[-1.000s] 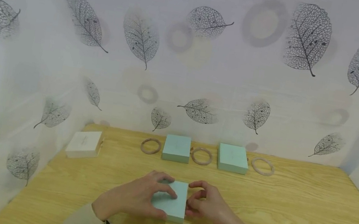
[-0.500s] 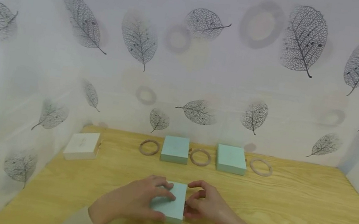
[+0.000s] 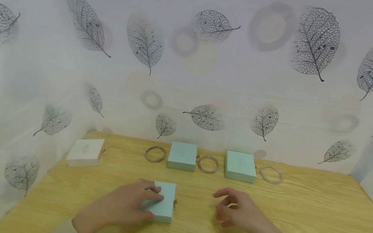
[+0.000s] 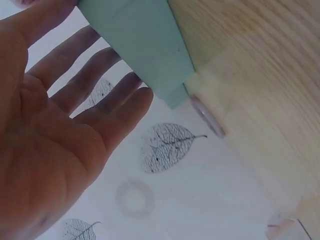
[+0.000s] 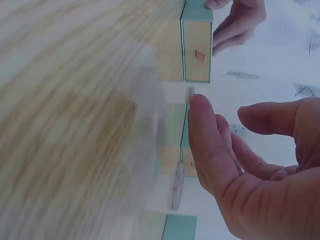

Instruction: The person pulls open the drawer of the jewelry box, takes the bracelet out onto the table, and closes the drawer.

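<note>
A mint-green drawer box (image 3: 164, 202) lies on the table in front, a little left of the middle in the head view. My left hand (image 3: 125, 204) holds it from the left, thumb at the near edge and fingers over the top and far side. On the box's right face is a small brown pull tab (image 5: 200, 56), seen in the right wrist view against the pale drawer front. My right hand (image 3: 244, 213) hovers to the right of the box, apart from it, with fingers loosely bent and nothing between them.
Along the table's back edge stand two more mint-green boxes (image 3: 182, 156) (image 3: 240, 166), with bangles (image 3: 154, 160) (image 3: 207, 170) (image 3: 270, 180) beside them. A cream box (image 3: 85, 152) sits at the back left. Leaf-printed curtain (image 3: 215, 76) encloses the wooden table (image 3: 300, 232).
My left hand has moved left with the mint-green box. My right hand has come away from its right side and moved right, exposing the brown pull tab.
</note>
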`<act>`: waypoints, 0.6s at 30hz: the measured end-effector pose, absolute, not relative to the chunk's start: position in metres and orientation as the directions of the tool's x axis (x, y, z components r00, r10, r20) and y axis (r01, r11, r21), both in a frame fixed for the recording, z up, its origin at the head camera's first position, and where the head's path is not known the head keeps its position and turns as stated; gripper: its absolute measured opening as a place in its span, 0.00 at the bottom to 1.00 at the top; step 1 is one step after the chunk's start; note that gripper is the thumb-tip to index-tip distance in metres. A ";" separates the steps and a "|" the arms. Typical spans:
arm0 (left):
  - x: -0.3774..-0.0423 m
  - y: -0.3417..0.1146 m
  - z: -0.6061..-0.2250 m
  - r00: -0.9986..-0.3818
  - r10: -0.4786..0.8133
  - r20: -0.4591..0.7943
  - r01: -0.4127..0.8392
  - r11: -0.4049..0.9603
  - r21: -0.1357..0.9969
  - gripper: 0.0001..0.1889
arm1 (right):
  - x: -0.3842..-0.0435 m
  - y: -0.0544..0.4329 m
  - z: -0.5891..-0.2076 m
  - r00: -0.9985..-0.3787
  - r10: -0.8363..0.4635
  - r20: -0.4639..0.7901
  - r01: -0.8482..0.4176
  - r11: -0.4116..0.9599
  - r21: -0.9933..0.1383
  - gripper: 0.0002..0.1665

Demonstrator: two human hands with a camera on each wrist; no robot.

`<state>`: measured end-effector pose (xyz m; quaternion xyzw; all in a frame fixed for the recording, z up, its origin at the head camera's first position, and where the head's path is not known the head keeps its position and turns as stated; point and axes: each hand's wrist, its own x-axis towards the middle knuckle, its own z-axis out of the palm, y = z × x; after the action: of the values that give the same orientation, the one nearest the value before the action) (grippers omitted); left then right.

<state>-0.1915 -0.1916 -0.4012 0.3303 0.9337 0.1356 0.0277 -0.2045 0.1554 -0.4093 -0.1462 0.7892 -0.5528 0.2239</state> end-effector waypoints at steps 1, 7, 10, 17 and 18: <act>-0.192 -0.194 -0.401 -0.790 0.612 0.030 0.596 0.757 0.268 0.23 | -0.204 0.159 -0.409 -0.859 -0.474 -0.191 0.015 0.351 -0.936 0.25; -0.195 -0.208 -0.398 -0.849 0.528 0.000 0.510 0.821 0.256 0.23 | -0.204 0.174 -0.406 -0.872 -0.456 -0.178 -0.001 0.366 -0.930 0.25; -0.199 -0.212 -0.396 -0.870 0.494 0.006 0.477 0.837 0.269 0.22 | -0.203 0.178 -0.405 -0.874 -0.453 -0.177 0.000 0.364 -0.931 0.25; -0.219 -0.228 -0.395 -0.908 0.419 -0.012 0.401 0.876 0.268 0.23 | -0.201 0.183 -0.404 -0.877 -0.446 -0.179 0.008 0.359 -0.933 0.25; -0.221 -0.232 -0.395 -0.911 0.413 -0.010 0.396 0.879 0.267 0.24 | -0.201 0.184 -0.405 -0.877 -0.445 -0.179 0.009 0.358 -0.934 0.25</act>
<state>-0.2213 -0.2315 -0.3949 0.2086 0.9686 0.1308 0.0331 -0.2013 0.1839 -0.4045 -0.1369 0.7976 -0.5500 0.2065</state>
